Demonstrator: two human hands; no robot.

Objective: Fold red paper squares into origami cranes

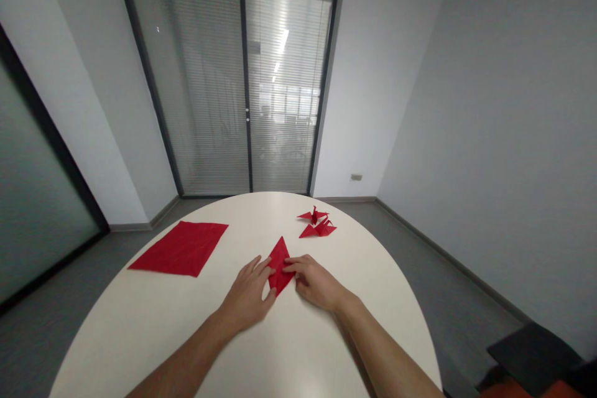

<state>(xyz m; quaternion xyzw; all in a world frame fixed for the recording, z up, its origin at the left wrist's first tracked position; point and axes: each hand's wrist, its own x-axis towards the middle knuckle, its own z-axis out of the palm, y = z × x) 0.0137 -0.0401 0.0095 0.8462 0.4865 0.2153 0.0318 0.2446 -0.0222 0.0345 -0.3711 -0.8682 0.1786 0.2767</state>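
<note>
A folded red paper, shaped like a diamond, lies on the table between my two hands. The fingers of my left hand are spread, their tips on its left edge, with the thumb near its lower corner. From the right, my right hand has its fingers partly curled, with fingertips on the paper's right half and the thumb tucked near the right edge. Beyond them, towards the table's far right, two folded red paper cranes stand close together.
A large flat sheet of red paper lies on the left of the round white table. Past the table's far edge are a glazed partition with blinds and a wall socket. A dark chair stands at the lower right.
</note>
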